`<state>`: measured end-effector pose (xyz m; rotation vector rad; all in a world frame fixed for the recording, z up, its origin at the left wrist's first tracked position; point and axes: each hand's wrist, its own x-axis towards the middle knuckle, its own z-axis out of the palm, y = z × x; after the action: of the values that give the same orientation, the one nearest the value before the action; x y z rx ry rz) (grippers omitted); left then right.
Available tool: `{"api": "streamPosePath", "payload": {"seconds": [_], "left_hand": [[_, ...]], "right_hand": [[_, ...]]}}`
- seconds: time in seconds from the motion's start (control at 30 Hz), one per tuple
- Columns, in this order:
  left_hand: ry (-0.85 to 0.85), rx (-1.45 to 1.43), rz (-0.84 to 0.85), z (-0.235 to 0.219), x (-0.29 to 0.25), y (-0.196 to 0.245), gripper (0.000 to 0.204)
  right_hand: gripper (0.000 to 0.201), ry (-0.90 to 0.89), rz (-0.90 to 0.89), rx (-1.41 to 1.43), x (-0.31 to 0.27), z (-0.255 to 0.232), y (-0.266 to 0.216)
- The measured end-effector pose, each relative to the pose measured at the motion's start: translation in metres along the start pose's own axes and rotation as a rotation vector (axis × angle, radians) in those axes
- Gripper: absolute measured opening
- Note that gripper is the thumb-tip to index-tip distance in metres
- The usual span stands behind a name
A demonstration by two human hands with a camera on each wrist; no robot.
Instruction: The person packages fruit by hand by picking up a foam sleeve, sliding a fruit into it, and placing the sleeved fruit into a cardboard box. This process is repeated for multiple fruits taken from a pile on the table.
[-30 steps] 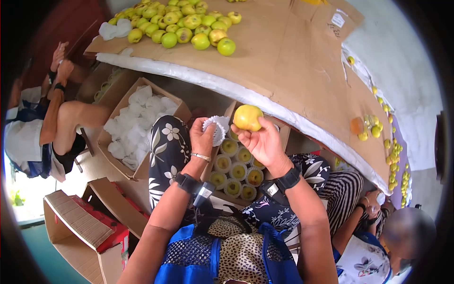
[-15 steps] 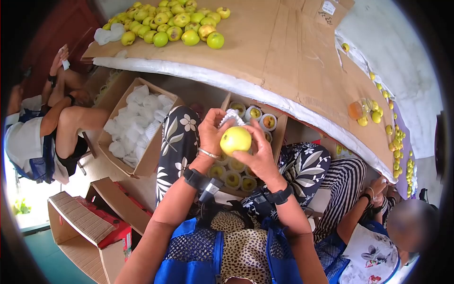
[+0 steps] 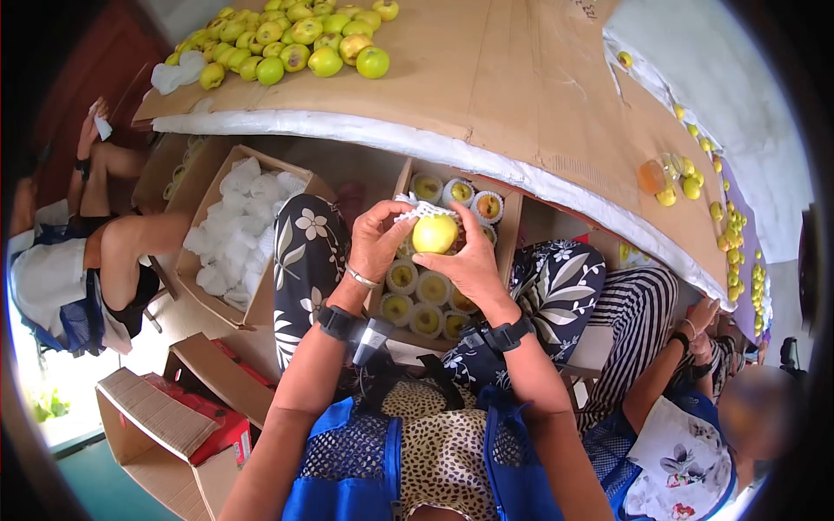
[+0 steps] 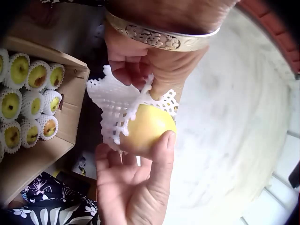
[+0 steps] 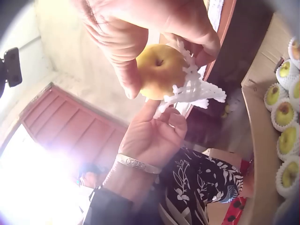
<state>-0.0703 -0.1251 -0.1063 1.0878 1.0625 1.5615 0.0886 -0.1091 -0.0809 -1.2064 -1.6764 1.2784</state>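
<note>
The net (image 3: 419,209), apart from the apple (image 3: 434,237) a second ago, is now lapping over one side of it, so sleeving seems to be beginning, not finishing. Between the hands, the left hand (image 3: 375,241) is pinching the net and the right hand (image 3: 476,267) is gripping the apple, near the box (image 4: 71,103) that is holding sleeved apples (image 3: 427,320).

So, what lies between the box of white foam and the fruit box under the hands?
In the head view, mainly the person's flowered left trouser leg, with a dim reddish thing behind.
</note>
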Motion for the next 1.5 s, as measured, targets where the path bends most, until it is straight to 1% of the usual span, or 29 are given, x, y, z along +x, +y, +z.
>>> {"api": "streamPosePath", "payload": {"seconds": [0.03, 0.13, 0.17, 0.27, 0.3, 0.4, 0.43, 0.47, 0.53, 0.57, 0.6, 0.67, 0.7, 0.8, 0.83, 0.93, 1.03, 1.07, 1.17, 1.27, 1.33, 1.43, 1.5], "left_hand": [[0.022, -0.009, -0.001, 0.001, 0.0, 0.004, 0.013], [-0.006, 0.346, 0.132, 0.002, 0.001, 0.014, 0.015], [-0.021, 0.422, 0.246, 0.006, 0.0, 0.019, 0.015], [-0.103, 0.525, 0.15, 0.01, -0.004, 0.028, 0.016], [-0.108, 0.461, 0.094, 0.01, -0.005, 0.025, 0.019], [-0.125, 0.27, -0.073, 0.006, -0.008, 0.001, 0.034], [-0.193, 0.214, -0.085, 0.004, -0.009, -0.004, 0.043], [-0.17, 0.118, -0.119, 0.004, -0.009, -0.009, 0.042], [-0.122, -0.073, -0.188, 0.015, -0.006, -0.005, 0.042], [-0.115, -0.22, -0.356, 0.018, -0.011, 0.0, 0.046], [-0.066, -0.264, -0.364, 0.019, -0.012, -0.006, 0.047], [0.033, -0.349, -0.377, 0.018, -0.012, -0.021, 0.048], [0.091, -0.445, -0.376, 0.02, -0.009, -0.016, 0.046], [0.099, -0.404, -0.401, 0.014, -0.005, -0.002, 0.046], [0.142, -0.426, -0.426, 0.011, -0.005, -0.002, 0.044], [0.061, -0.505, -0.392, 0.006, -0.005, -0.001, 0.05], [0.018, -0.541, -0.325, 0.007, -0.004, 0.0, 0.053], [0.001, -0.554, -0.302, 0.007, -0.004, 0.0, 0.054], [-0.037, -0.498, -0.324, 0.004, -0.005, -0.005, 0.054], [0.012, -0.52, -0.405, 0.007, -0.009, 0.002, 0.053], [0.014, -0.57, -0.388, 0.007, -0.008, -0.004, 0.052], [0.049, -0.592, -0.355, 0.006, -0.007, -0.008, 0.05], [0.069, -0.629, -0.318, 0.003, -0.007, -0.014, 0.049]], "right_hand": [[0.082, 0.001, 0.014, -0.007, 0.001, 0.001, -0.002], [0.075, -0.001, -0.027, -0.162, 0.003, -0.001, -0.012], [0.069, 0.055, -0.081, -0.234, 0.004, 0.0, -0.011], [0.067, 0.17, -0.072, -0.34, 0.009, 0.001, -0.012], [0.065, 0.279, -0.22, -0.492, 0.012, 0.001, -0.01], [0.065, 0.321, -0.229, -0.62, 0.014, -0.002, -0.018], [0.064, 0.321, -0.216, -0.644, 0.014, -0.002, -0.021], [0.063, 0.321, -0.204, -0.666, 0.014, -0.002, -0.024], [0.061, 0.305, -0.2, -0.712, 0.015, 0.001, -0.025], [0.06, 0.289, -0.206, -0.739, 0.016, 0.004, -0.024], [0.059, 0.272, -0.21, -0.767, 0.016, 0.005, -0.022], [0.056, 0.278, -0.306, -0.725, 0.016, 0.008, -0.022], [0.055, 0.282, -0.357, -0.7, 0.017, 0.01, -0.021], [0.049, 0.197, -0.383, -0.329, 0.018, 0.003, -0.015], [0.038, 0.152, -0.294, -0.154, 0.015, -0.002, -0.019], [0.026, 0.114, -0.196, 0.184, 0.017, -0.001, -0.005], [0.019, 0.211, -0.322, -0.064, 0.017, 0.001, 0.001], [0.018, 0.216, -0.314, -0.078, 0.016, 0.001, -0.001], [0.014, 0.229, -0.308, -0.105, 0.017, 0.0, -0.005], [0.012, 0.237, -0.305, -0.091, 0.018, 0.001, -0.009], [0.011, 0.23, -0.267, -0.077, 0.015, 0.003, -0.015], [0.012, 0.217, -0.385, -0.129, 0.016, 0.008, -0.012], [0.011, 0.148, -0.402, -0.14, 0.014, 0.011, -0.013]]}}
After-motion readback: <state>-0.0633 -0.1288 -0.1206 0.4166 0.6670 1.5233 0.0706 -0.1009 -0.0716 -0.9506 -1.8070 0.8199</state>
